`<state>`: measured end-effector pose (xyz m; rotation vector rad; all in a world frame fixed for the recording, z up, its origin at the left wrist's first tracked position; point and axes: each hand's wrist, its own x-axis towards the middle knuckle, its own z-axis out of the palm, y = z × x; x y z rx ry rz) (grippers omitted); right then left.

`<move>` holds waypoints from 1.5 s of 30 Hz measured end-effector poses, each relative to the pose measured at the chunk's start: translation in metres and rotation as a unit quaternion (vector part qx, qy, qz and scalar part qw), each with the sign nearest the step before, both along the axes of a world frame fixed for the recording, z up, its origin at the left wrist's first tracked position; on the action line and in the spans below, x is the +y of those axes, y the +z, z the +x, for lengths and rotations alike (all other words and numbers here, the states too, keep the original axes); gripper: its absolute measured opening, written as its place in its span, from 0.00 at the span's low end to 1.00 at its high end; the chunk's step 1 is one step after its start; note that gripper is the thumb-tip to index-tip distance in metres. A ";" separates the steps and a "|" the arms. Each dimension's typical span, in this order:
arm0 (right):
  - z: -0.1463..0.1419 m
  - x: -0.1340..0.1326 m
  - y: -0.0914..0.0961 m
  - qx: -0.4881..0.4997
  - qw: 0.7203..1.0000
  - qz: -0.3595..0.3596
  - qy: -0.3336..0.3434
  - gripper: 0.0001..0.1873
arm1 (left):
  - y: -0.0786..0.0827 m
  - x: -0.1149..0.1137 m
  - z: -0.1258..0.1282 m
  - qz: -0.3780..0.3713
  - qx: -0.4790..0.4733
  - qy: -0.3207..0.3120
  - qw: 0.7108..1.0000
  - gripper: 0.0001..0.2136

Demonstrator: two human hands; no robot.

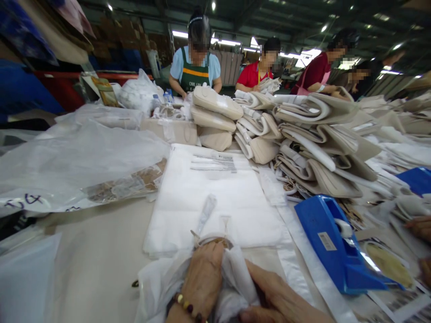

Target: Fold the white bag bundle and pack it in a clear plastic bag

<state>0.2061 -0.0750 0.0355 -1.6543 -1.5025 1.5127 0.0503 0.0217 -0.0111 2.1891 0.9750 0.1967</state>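
Near the bottom middle, my left hand (204, 269), with a beaded bracelet at the wrist, reaches down into a soft white plastic wrapping (161, 282). Its fingertips are hidden among the folds. My right hand (276, 291) grips the right side of the same wrapping, with the thumb low and the fingers above. Just beyond my left hand a pale round rim (215, 238) shows, and what it belongs to is mostly covered. A flat stack of white plastic bags (215, 197) with printed lines lies in front of both hands.
A blue tape dispenser (336, 246) stands on the right. Folded beige bags (313, 134) are piled behind the stack. A large clear plastic bag (84, 157) covers the left side. Several people work across the table, and another person's hand (420, 229) shows at the right edge.
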 end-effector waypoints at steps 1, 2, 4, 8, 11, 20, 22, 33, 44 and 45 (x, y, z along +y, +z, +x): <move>-0.002 0.004 0.001 -0.008 1.000 -0.004 0.021 0.37 | -0.001 0.001 -0.001 -0.019 -0.020 0.011 1.000 0.17; -0.003 0.008 0.002 -0.026 0.999 -0.009 0.033 0.38 | -0.002 0.001 -0.002 -0.036 -0.045 0.031 0.998 0.17; -0.004 0.008 -0.003 -0.074 0.996 -0.011 0.043 0.40 | -0.005 0.001 -0.004 -0.042 -0.108 0.109 0.987 0.16; -0.005 -0.007 -0.033 -0.117 0.991 0.049 0.044 0.40 | -0.006 -0.001 -0.006 0.021 -0.197 0.201 0.959 0.15; -0.006 -0.014 -0.052 -0.117 0.990 0.071 0.035 0.39 | -0.005 -0.002 -0.004 0.084 -0.192 0.123 0.970 0.14; 0.014 0.019 -0.007 0.072 0.996 -0.010 0.050 0.34 | -0.010 -0.005 0.000 0.078 -0.036 0.070 0.994 0.16; 0.025 0.026 -0.017 0.088 0.995 -0.030 0.017 0.33 | -0.012 -0.006 0.002 0.073 0.037 0.023 0.996 0.16; 0.021 0.088 -0.067 0.237 0.962 -0.029 -0.134 0.23 | -0.006 -0.005 0.003 0.053 0.108 -0.042 0.992 0.15; 0.027 0.083 -0.071 0.274 0.953 -0.028 -0.129 0.16 | 0.002 -0.009 0.001 -0.010 0.048 0.044 0.998 0.11; 0.027 0.082 -0.071 0.277 0.952 -0.025 -0.129 0.16 | 0.001 -0.009 0.000 -0.004 0.042 0.040 0.998 0.12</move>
